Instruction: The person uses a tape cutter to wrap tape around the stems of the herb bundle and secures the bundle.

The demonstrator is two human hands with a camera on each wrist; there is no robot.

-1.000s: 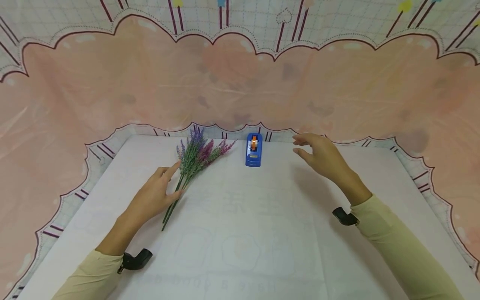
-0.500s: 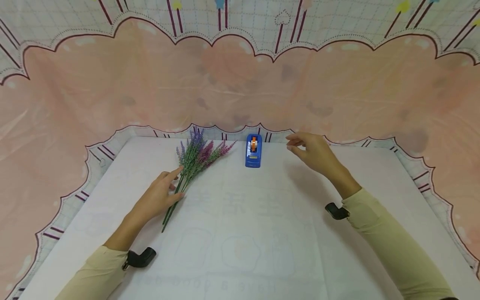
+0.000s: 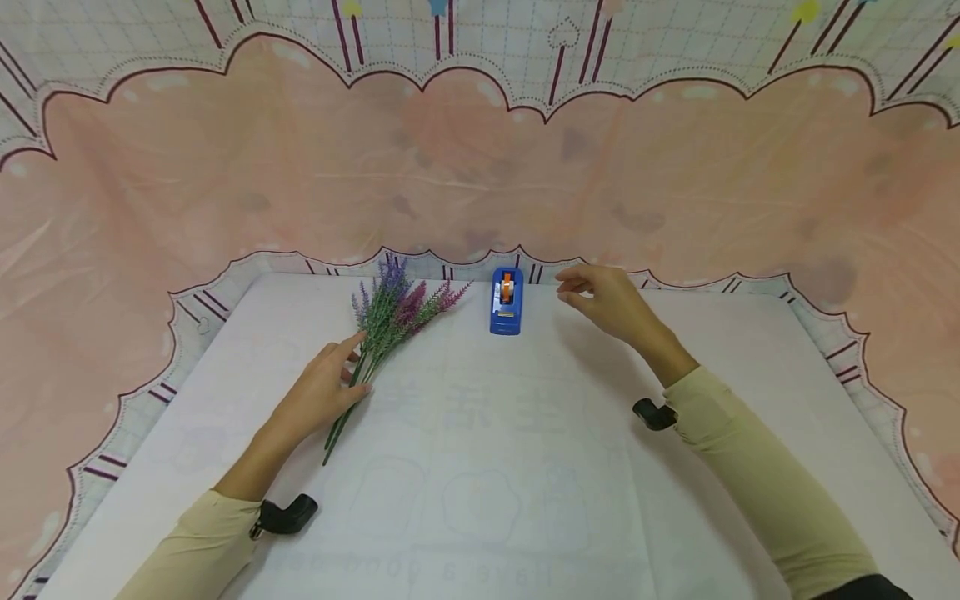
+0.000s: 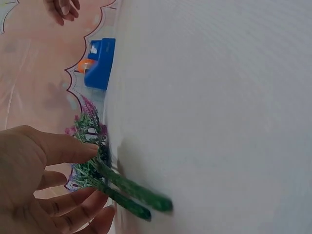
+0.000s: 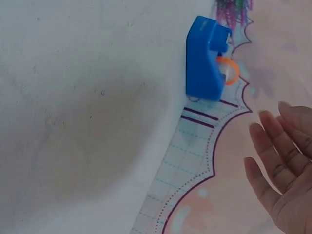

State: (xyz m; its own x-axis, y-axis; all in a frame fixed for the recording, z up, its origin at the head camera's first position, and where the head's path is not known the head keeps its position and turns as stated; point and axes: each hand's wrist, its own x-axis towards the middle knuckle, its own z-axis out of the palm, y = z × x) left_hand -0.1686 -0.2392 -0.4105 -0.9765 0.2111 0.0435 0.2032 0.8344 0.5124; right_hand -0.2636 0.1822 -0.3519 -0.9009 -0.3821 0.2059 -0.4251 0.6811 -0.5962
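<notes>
Purple flowers (image 3: 386,329) are lying on the bench (image 3: 480,467), left hand (image 3: 322,387) is straddling their stems (image 3: 339,427), can't tell if gripping, and right hand (image 3: 609,302) is hovering, loosely curved, near the dispenser (image 3: 506,317)

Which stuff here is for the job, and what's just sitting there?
Probably for the job:
pink and purple lavender sprigs, at the left hand
blue tape dispenser, near the right hand

Probably just there:
peach patterned cloth
white tabletop
</notes>
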